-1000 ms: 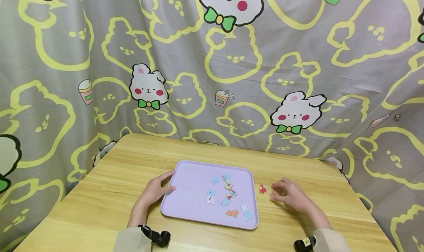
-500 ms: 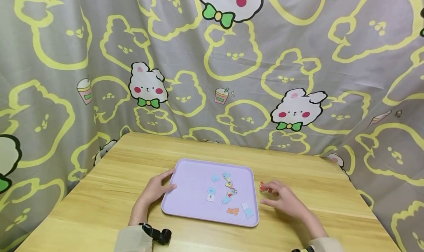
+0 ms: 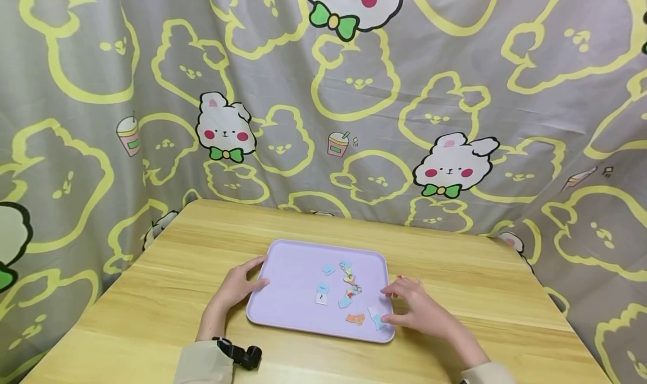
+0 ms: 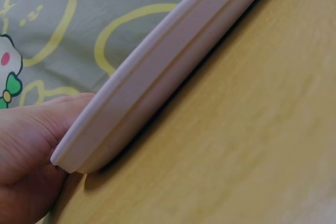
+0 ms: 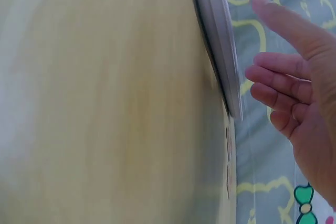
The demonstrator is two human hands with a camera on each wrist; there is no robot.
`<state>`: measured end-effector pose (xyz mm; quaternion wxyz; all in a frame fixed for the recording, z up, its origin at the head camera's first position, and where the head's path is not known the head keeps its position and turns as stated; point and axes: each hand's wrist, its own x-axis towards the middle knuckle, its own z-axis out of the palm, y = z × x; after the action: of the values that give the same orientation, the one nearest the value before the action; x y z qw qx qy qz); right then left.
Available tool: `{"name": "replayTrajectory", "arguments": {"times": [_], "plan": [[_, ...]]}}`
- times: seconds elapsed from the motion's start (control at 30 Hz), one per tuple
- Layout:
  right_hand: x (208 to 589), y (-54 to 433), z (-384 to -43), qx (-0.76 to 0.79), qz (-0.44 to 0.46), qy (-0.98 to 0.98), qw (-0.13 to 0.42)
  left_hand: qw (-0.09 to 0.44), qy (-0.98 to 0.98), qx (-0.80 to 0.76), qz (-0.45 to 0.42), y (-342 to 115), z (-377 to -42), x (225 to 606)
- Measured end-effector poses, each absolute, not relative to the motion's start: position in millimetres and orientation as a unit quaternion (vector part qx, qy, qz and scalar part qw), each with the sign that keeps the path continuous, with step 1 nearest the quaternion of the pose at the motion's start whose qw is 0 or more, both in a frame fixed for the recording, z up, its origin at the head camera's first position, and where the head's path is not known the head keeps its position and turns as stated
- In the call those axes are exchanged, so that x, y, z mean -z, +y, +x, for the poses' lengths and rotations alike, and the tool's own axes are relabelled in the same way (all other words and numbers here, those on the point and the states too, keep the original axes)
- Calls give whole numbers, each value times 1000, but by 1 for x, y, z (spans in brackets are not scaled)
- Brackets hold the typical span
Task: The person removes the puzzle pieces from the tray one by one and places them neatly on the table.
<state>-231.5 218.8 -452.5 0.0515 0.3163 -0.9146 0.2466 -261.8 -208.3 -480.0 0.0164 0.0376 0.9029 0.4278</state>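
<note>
A lilac tray [image 3: 298,311] lies on the wooden table in the head view. My left hand [image 3: 237,287] grips its left rim, thumb over the edge; the left wrist view shows that hand [image 4: 31,145] at the tray's corner. My right hand [image 3: 419,308] hovers at the right rim with thumb and fingers apart. Nothing sits between those fingers in the right wrist view. Near its thumb is a blue-and-white puzzle piece [image 3: 376,316], beside an orange piece [image 3: 355,319]. A joined strip of colourful pieces [image 3: 349,280] runs down the tray's right half.
Farther left on the tray are a small blue piece [image 3: 328,269] and a blue-and-white pair [image 3: 322,294]. A red piece [image 3: 400,277] shows just past my right fingers, mostly hidden. A patterned grey curtain [image 3: 283,109] hangs behind the table [image 3: 177,260].
My right hand has moved left from the loose pieces on the table to over the tray's right rim, its fingers spreading. My left hand has stayed on the tray's left rim.
</note>
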Motion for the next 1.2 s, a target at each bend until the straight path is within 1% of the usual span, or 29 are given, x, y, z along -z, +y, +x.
{"name": "replayTrajectory", "arguments": {"times": [0.2, 0.7, 1.0, 1.2], "plan": [[452, 209, -232, -167, 369, -910, 87, 21, 901, -433, 36, -209, -261, 479], [451, 200, -230, -83, 405, -904, 106, 24, 899, -435, 34, -210, -265, 481], [449, 199, -233, -107, 402, -906, 72, 23, 899, -435, 36, -210, -265, 478], [457, 200, -235, -144, 411, -896, 85, 21, 897, -440, 34, -210, -263, 480]]}}
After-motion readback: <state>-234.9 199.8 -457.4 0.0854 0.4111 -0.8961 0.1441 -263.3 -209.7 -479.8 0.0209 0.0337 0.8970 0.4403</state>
